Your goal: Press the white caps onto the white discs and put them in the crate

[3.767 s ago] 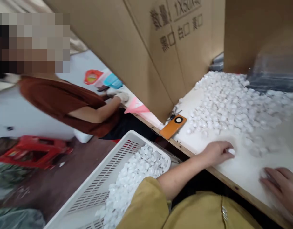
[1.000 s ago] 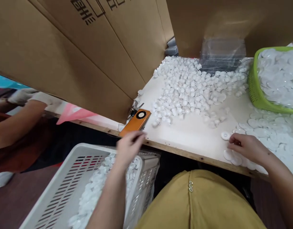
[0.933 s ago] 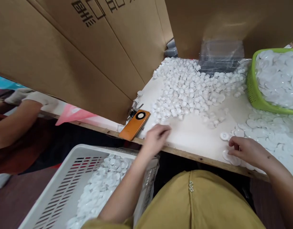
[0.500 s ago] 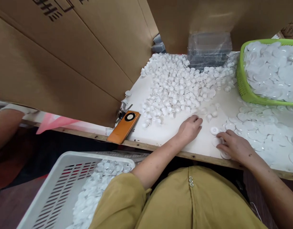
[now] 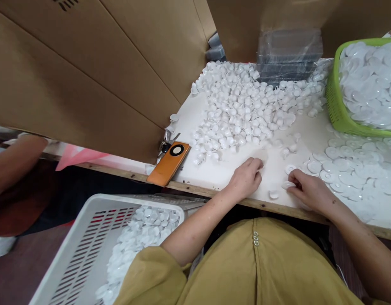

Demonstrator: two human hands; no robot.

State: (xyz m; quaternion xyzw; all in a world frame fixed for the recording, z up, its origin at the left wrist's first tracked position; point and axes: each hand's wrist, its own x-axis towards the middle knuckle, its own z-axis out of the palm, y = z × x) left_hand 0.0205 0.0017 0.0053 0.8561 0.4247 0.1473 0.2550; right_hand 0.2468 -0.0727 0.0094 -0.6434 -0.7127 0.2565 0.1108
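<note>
My right hand (image 5: 310, 190) pinches a small white plastic saucer (image 5: 287, 185) by its rim, tilted just above the table. Another white saucer (image 5: 290, 168) lies beside those fingertips. My left hand (image 5: 247, 177) is closed, its fingers curled down near the tabletop; what they hold, if anything, is mostly hidden. Between my hands, near the table edge, lies a white piece (image 5: 273, 194). Beyond my left hand spreads a heap of tiny white cups (image 5: 240, 110) with loop handles. Many loose saucers (image 5: 357, 165) cover the table at the right.
A green basket (image 5: 333, 99) full of white saucers stands at the back right. Clear plastic-wrapped boxes (image 5: 289, 55) sit behind the cups. An orange phone (image 5: 165, 169) and keys (image 5: 166, 146) lie by a tall cardboard box (image 5: 119, 93). Below is a white crate (image 5: 96, 201); another person's arm (image 5: 20, 159) shows left.
The white piece between my hands now lies on bare table. My left hand has drawn back slightly leftward. My right hand has picked up a saucer, and the view has shifted a little.
</note>
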